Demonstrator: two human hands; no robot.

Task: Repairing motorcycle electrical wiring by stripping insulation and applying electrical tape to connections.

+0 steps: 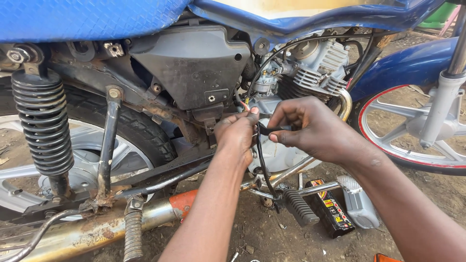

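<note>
Both pinched shut on a thin black cable beside the engine, left hand and right hand; probably light, limp, best gripped near its end.

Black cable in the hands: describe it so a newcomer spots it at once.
Start at the blue motorcycle, then find its silver engine. Just below, the left hand and right hand meet on the black cable, which hangs toward the ribbed footpeg. It is thin and limp, unlike the rigid metal around it.
</note>
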